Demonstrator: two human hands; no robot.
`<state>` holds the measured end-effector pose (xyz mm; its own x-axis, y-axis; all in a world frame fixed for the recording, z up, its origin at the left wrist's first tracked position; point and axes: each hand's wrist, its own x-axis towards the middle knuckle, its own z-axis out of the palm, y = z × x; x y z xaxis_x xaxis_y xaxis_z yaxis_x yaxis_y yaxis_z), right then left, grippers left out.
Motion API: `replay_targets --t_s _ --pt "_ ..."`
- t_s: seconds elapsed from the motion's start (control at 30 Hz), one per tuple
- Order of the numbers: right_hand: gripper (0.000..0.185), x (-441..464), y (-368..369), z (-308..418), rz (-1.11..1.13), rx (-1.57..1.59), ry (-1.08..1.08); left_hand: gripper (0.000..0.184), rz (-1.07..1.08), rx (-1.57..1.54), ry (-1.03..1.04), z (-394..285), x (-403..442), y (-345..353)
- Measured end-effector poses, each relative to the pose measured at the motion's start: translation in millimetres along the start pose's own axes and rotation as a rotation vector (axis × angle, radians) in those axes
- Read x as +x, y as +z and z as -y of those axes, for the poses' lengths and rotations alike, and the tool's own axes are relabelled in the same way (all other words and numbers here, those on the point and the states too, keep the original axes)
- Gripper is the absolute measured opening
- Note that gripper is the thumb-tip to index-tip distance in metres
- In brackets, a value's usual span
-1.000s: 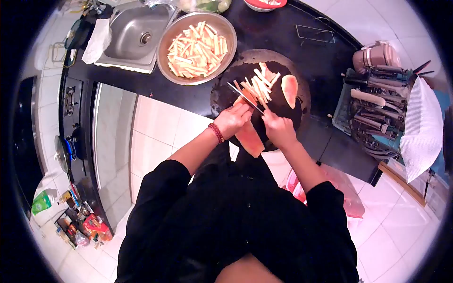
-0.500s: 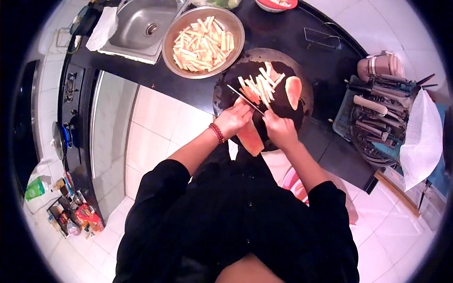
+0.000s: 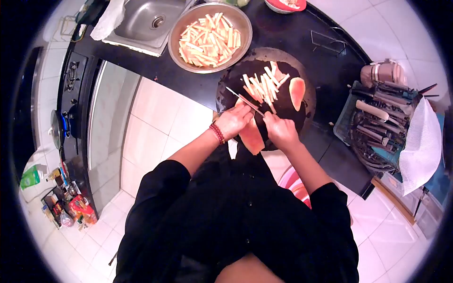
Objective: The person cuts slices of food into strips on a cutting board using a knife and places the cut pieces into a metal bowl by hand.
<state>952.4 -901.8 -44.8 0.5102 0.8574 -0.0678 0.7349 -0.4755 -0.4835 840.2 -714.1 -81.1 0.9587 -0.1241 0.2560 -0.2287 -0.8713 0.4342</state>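
My right hand (image 3: 281,131) is closed round the handle of a knife (image 3: 244,100), whose narrow blade points up and left. My left hand (image 3: 233,121) presses on a long piece of pale orange vegetable (image 3: 252,137), partly covered by the fingers, with the blade lying across its far end. Both rest over a round dark cutting board (image 3: 302,59). Beyond the blade lies a pile of cut vegetable sticks (image 3: 264,85). To its right sits a rounded vegetable slice (image 3: 297,93). The kind of vegetable is not clear.
A metal bowl (image 3: 173,45) full of similar sticks stands behind the board, beside the sink (image 3: 137,28). On the right, a dish rack (image 3: 340,123) holds several utensils. A wire stand (image 3: 329,43) and a red-rimmed bowl (image 3: 302,5) are farther back. A pink basin (image 3: 291,181) is below the counter edge.
The view has shifted slightly, so the counter items appear a little to the right. Both hands, the knife and the vegetable piece keep nearly the same position on the board.
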Motion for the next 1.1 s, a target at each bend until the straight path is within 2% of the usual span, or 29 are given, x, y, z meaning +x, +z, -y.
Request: replay_targets --t_s 0.07,0.13,0.23,0.37,0.43,0.57,0.63,0.67,0.77,0.8,0.83,0.9,1.1 --pt "0.015 -0.3 9.2 -9.8 0.096 -0.092 0.016 0.023 0.025 0.005 -0.014 -0.7 -0.6 -0.6" --pt "0.015 -0.7 -0.3 2.2 0.062 -0.06 0.007 0.027 0.108 -0.017 -0.045 0.0 -5.5 -0.4" --pt "0.015 -1.5 -4.1 4.8 0.04 -0.01 -0.003 0.027 0.047 0.018 -0.019 -1.8 -6.2 -0.2" --pt "0.014 0.8 1.6 -2.1 0.163 -0.095 -0.002 0.028 0.085 -0.007 -0.046 -3.0 -9.0 -2.0" --pt "0.014 1.9 -10.3 7.2 0.064 0.001 -0.018 0.027 0.051 0.01 -0.044 -3.0 -7.3 -0.7" --pt "0.016 6.7 -0.9 -5.2 0.191 -0.039 0.009 0.027 0.073 -0.019 -0.048 -2.6 -14.1 3.6" --pt "0.017 9.6 -1.6 -3.9 0.203 -0.046 0.005 0.025 0.173 -0.012 -0.072 -6.4 -18.2 -5.0" --pt "0.018 9.1 -2.5 -3.8 0.212 -0.056 0.01 0.026 0.133 -0.037 -0.032 -7.7 -20.0 -10.1" --pt "0.019 7.2 -1.3 -10.1 0.092 -0.015 0.081 0.03 0.166 -0.061 -0.095 -17.1 -30.1 -31.3" --pt "0.019 7.0 -3.1 -11.4 0.083 -0.033 0.132 0.035 0.278 -0.068 -0.109 -13.5 -37.1 -29.1" --pt "0.019 7.3 -5.5 -13.3 0.074 -0.052 0.182 0.035 0.284 -0.069 -0.104 -11.0 -42.7 -26.0" --pt "0.019 3.9 -6.1 -18.0 0.041 -0.037 0.204 0.031 0.201 -0.08 -0.077 -7.3 -45.3 -20.3" --pt "0.017 -10.8 -0.9 -17.5 -0.058 -0.02 0.23 0.022 0.213 -0.011 0.087 23.7 -16.5 -14.1"
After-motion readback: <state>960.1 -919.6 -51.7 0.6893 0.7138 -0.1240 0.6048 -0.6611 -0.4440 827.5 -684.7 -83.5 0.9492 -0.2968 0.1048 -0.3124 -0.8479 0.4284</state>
